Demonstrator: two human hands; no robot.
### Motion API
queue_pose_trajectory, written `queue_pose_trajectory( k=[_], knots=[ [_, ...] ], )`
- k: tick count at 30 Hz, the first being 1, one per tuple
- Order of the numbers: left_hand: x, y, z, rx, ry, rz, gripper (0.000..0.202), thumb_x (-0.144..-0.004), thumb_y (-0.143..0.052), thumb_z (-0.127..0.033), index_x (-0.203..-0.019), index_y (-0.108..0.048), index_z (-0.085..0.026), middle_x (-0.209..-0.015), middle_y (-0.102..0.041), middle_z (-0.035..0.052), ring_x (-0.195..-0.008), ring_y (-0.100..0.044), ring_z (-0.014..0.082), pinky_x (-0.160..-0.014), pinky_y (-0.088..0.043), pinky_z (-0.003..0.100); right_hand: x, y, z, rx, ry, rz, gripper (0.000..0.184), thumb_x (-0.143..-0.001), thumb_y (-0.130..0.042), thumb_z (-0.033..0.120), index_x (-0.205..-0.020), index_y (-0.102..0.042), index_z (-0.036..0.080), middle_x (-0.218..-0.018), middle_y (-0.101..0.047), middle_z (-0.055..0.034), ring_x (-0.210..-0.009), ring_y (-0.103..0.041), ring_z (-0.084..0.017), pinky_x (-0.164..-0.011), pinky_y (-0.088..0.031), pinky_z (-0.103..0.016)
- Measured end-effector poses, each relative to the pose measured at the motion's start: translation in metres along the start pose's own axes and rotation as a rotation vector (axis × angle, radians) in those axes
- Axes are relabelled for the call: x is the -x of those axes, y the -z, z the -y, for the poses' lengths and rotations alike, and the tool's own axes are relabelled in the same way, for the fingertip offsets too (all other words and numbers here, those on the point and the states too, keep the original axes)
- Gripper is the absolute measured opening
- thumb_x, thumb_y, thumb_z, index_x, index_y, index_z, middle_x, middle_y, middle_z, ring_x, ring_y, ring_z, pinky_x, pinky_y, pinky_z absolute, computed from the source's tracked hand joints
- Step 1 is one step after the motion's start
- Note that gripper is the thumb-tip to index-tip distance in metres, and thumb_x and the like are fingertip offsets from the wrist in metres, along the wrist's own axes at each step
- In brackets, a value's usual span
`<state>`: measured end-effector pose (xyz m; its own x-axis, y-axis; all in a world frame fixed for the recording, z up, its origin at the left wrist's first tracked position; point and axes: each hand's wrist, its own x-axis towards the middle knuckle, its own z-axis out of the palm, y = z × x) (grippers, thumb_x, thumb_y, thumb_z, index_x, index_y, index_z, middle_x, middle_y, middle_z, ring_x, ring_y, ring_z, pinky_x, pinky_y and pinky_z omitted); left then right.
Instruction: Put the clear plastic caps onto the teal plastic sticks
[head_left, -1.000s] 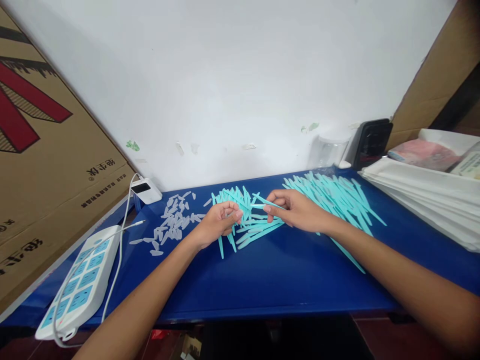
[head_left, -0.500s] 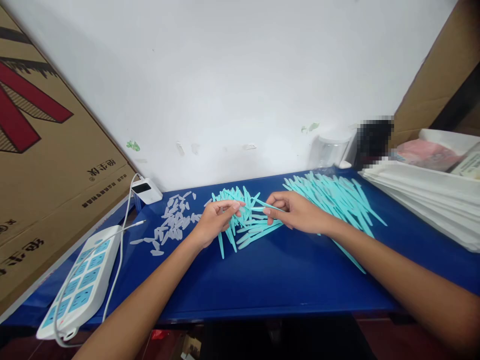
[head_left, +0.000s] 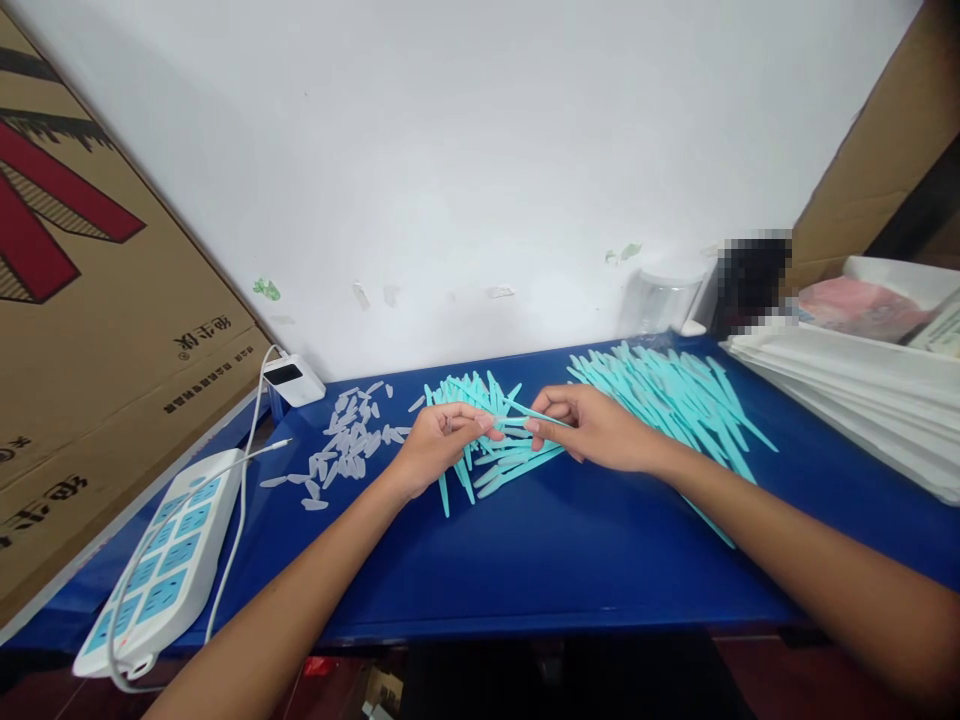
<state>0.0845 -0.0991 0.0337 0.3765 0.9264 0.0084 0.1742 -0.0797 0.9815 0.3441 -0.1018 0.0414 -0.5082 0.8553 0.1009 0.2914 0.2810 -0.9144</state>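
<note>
Between my hands, a slim turquoise stick, in shape like an eyebrow razor, lies roughly level above the table. My right hand is closed in a pinch on its right part; a second turquoise stick slants up-left from the same fingers. At the stick's left tip, my left hand is closed, thumb against forefinger, on what seems a small clear cap, mostly covered by the fingers. Beneath and behind them lies a pile of turquoise sticks. Scattered clear caps lie left of my left hand.
A larger heap of turquoise sticks lies at right on the blue table. At left are a power strip, cables and a small white device. A cardboard box, white wall, clear jar and white trays surround it.
My left hand has shifted slightly right and down, its fingertips closer to the right hand's. Less of the stick shows between them. The right hand keeps its pinch almost in place.
</note>
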Motion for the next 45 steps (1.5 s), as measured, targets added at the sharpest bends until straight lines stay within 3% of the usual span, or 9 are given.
queue_pose_trajectory(
  k=[3, 7, 15, 21, 25, 31, 34, 38, 45],
  knots=[
    [0.001, -0.004, 0.0, -0.086, -0.098, -0.016, 0.033, -0.088, -0.077, -0.047, -0.094, -0.08, -0.014, -0.088, -0.08, 0.012, -0.067, -0.066, 0.0156, -0.062, -0.047, 0.027, 0.0, -0.003, 0.001, -0.008, -0.006, 0.019, 0.035, -0.093, -0.069, 0.054, -0.09, -0.058, 0.021, -0.088, -0.081, -0.0049, -0.046, -0.055, -0.011, -0.046, -0.045, -0.027],
    [0.003, -0.011, -0.001, -0.113, -0.149, 0.026, 0.031, -0.088, -0.078, -0.045, -0.092, -0.082, -0.014, -0.084, -0.079, 0.0121, -0.079, -0.072, 0.0231, -0.072, -0.053, 0.033, 0.001, -0.008, 0.003, -0.032, -0.028, 0.034, 0.036, -0.094, -0.069, 0.054, -0.091, -0.052, 0.023, -0.091, -0.082, -0.0039, -0.045, -0.054, -0.01, -0.045, -0.043, -0.026],
    [0.003, -0.016, -0.003, -0.138, -0.125, 0.016, 0.033, -0.088, -0.076, -0.046, -0.087, -0.08, -0.013, -0.073, -0.073, 0.0081, -0.064, -0.059, 0.0154, -0.06, -0.042, 0.028, 0.002, -0.009, 0.004, -0.072, -0.053, 0.062, 0.04, -0.092, -0.069, 0.058, -0.091, -0.051, 0.023, -0.089, -0.081, -0.0059, -0.045, -0.05, -0.01, -0.043, -0.038, -0.025],
    [-0.001, -0.007, -0.002, 0.091, 0.089, 0.002, 0.034, -0.092, -0.063, -0.041, -0.112, -0.074, -0.016, -0.065, -0.04, -0.0056, -0.049, -0.022, 0.0066, -0.048, -0.018, 0.024, 0.002, -0.004, 0.009, -0.023, -0.041, 0.019, 0.035, -0.101, -0.056, 0.057, -0.095, -0.051, 0.022, -0.092, -0.08, -0.0076, -0.048, -0.047, -0.01, -0.046, -0.037, -0.026],
    [-0.001, 0.004, -0.004, 0.248, 0.125, 0.046, 0.041, -0.092, -0.059, -0.031, -0.127, -0.068, -0.013, -0.075, -0.046, -0.0027, -0.054, -0.022, 0.0074, -0.05, -0.02, 0.025, 0.002, 0.001, 0.005, 0.0, -0.047, 0.039, 0.038, -0.106, -0.043, 0.057, -0.098, -0.052, 0.021, -0.096, -0.079, -0.0081, -0.051, -0.051, -0.011, -0.053, -0.044, -0.028],
    [-0.001, 0.01, -0.003, 0.132, -0.027, 0.094, 0.06, -0.096, -0.067, -0.047, -0.145, -0.053, -0.015, -0.087, -0.061, 0.0019, -0.055, -0.028, 0.0065, -0.053, -0.024, 0.026, -0.001, 0.003, -0.001, 0.025, 0.038, 0.077, 0.043, -0.106, -0.044, 0.06, -0.1, -0.058, 0.02, -0.102, -0.077, -0.0077, -0.048, -0.056, -0.009, -0.054, -0.047, -0.028],
    [-0.002, 0.011, -0.001, 0.014, -0.088, 0.036, 0.049, -0.096, -0.066, -0.053, -0.127, -0.062, -0.016, -0.082, -0.065, 0.0016, -0.052, -0.033, 0.0061, -0.052, -0.026, 0.025, -0.001, 0.004, 0.001, 0.032, 0.041, 0.084, 0.045, -0.104, -0.046, 0.061, -0.103, -0.063, 0.02, -0.101, -0.077, -0.0066, -0.044, -0.054, -0.009, -0.05, -0.046, -0.028],
    [-0.003, 0.009, 0.0, -0.16, -0.18, -0.081, 0.038, -0.095, -0.067, -0.053, -0.098, -0.07, -0.015, -0.072, -0.066, 0.0022, -0.061, -0.054, 0.011, -0.059, -0.039, 0.025, 0.002, 0.006, 0.006, 0.039, 0.01, 0.155, 0.05, -0.103, -0.047, 0.064, -0.097, -0.068, 0.019, -0.094, -0.078, -0.0064, -0.045, -0.055, -0.01, -0.051, -0.045, -0.028],
    [-0.004, 0.005, 0.002, -0.134, -0.243, -0.139, 0.033, -0.09, -0.076, -0.047, -0.1, -0.077, -0.015, -0.089, -0.077, 0.0095, -0.085, -0.072, 0.0209, -0.078, -0.053, 0.031, 0.003, 0.007, 0.009, 0.081, -0.028, 0.198, 0.058, -0.102, -0.046, 0.067, -0.091, -0.074, 0.017, -0.049, -0.055, 0.0027, -0.045, -0.052, -0.014, -0.053, -0.04, -0.028]
  ],
)
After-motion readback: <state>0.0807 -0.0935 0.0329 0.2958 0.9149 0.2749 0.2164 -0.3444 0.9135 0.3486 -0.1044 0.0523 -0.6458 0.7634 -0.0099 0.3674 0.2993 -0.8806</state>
